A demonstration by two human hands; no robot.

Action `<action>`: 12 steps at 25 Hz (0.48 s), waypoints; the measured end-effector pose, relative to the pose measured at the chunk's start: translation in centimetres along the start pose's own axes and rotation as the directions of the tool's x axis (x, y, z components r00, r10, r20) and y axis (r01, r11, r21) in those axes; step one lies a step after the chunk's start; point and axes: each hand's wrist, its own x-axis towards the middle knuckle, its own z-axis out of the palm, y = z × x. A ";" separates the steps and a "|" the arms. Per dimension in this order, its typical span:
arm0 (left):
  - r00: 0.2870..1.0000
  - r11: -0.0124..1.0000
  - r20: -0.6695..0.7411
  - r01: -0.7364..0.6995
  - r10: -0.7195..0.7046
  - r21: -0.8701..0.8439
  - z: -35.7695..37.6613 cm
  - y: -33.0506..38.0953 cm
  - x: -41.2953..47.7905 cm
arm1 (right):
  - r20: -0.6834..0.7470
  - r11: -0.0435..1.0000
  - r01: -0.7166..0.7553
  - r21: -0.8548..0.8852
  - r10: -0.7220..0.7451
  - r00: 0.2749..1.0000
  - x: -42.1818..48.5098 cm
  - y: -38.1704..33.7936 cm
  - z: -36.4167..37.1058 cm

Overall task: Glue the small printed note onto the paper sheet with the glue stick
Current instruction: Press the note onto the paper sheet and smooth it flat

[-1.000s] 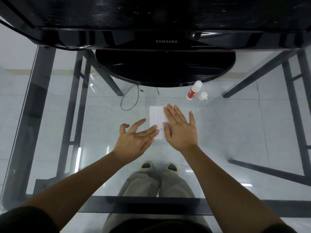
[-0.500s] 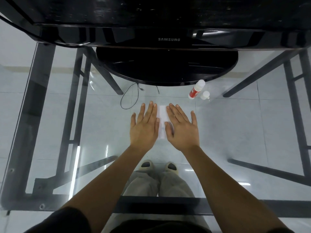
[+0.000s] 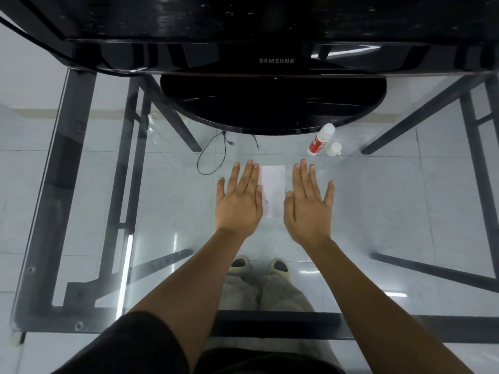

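Fingers (image 3: 249,179) on both hands are straight and nearly side by side, gripping nothing. The left hand (image 3: 239,203) is palm down on the glass table (image 3: 167,211), its index finger along the left edge of the paper sheet (image 3: 273,184) and seemingly just over it. The right hand (image 3: 307,209) is palm down just beside the right edge. Whether the palms press or hover I cannot tell. The sheet lies flat between them. The small printed note cannot be told apart from it, and only a small blue mark (image 3: 266,202) shows near the left edge. The glue stick (image 3: 318,141) is set aside near the monitor base (image 3: 270,103), well clear of the hands, with its cap (image 3: 334,149) off and just beside it. With the stick put down and both hands flat at the paper, the gluing looks finished or nearly so. Probably what remains is checking that the note holds and capping the stick.
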 end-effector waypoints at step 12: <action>0.999 0.999 -0.033 -0.002 0.004 0.054 0.3 -0.1 0.0 | 0.322 0.903 0.325 -0.282 -0.230 0.918 -2.2 -1.0 0.6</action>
